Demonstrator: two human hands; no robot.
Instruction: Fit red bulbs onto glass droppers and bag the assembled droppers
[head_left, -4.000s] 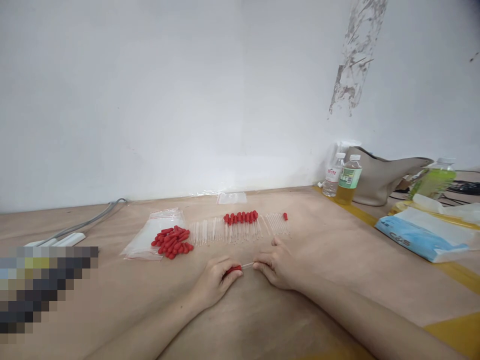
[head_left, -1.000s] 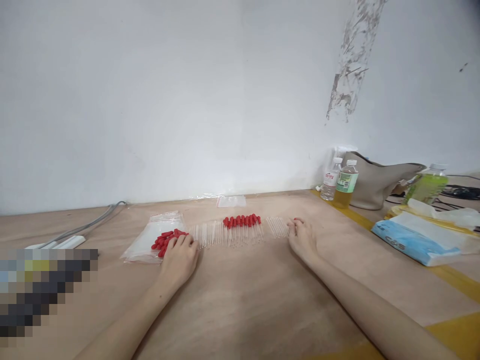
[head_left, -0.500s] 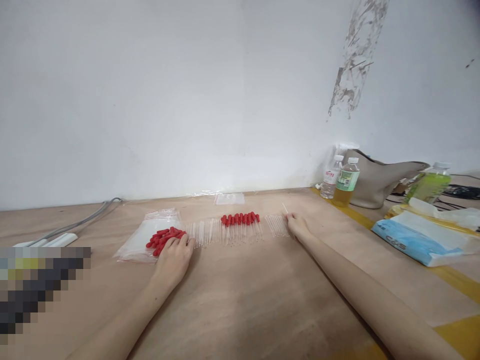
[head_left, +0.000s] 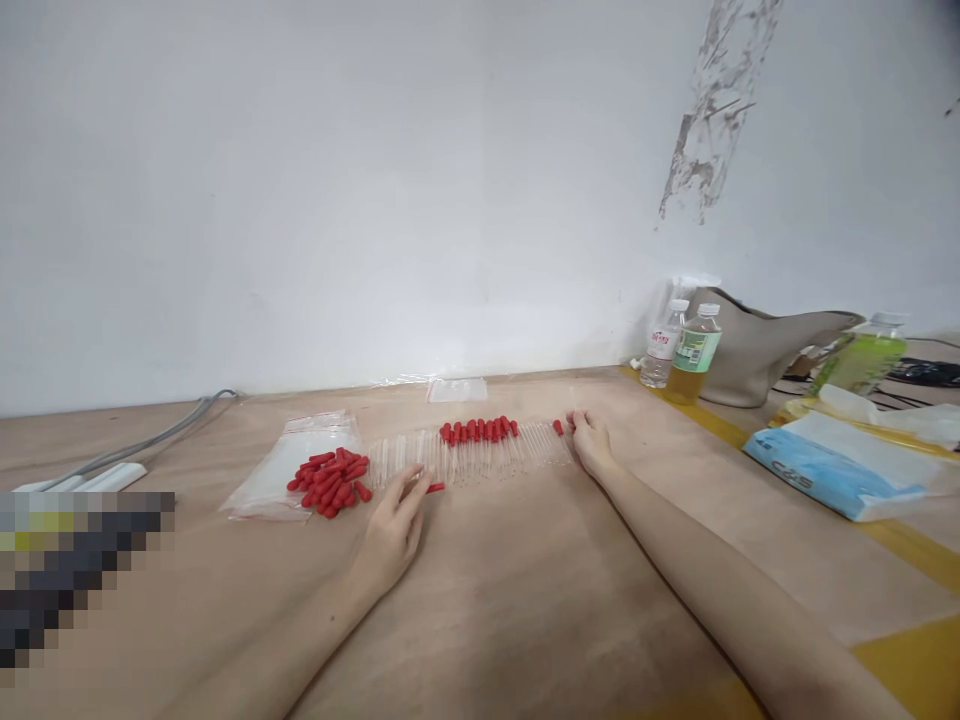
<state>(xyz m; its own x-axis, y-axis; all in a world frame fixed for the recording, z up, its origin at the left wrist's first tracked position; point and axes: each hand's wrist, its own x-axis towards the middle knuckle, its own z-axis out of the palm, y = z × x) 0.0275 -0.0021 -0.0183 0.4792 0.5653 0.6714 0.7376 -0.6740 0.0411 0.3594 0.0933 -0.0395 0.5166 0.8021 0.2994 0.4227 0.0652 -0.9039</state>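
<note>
My left hand (head_left: 391, 525) is low over the table, right of a pile of red rubber dropper bulbs (head_left: 330, 485). One red bulb (head_left: 436, 488) sticks out from its closed fingertips. My right hand (head_left: 591, 440) is pinched at the right end of a row of thin clear tubes (head_left: 540, 440). The tube in its fingers is very faint here. Another red bulb (head_left: 557, 427) is just left of those fingertips. Between the hands lie several clear droppers with red bulbs (head_left: 478, 432) fitted on top, and more bare clear tubes (head_left: 401, 460) are left of them.
Clear zip bags (head_left: 259, 485) lie under and beside the bulb pile. A small bag (head_left: 457, 390) is by the wall. At right stand bottles (head_left: 688, 365), a grey container (head_left: 739, 350) and a blue tissue pack (head_left: 814, 475). A grey cable (head_left: 157, 437) runs at left.
My left hand has moved right, off the pile, with a red bulb at its fingertips. A single red bulb now shows beside my right hand, whose tube was plainer before.
</note>
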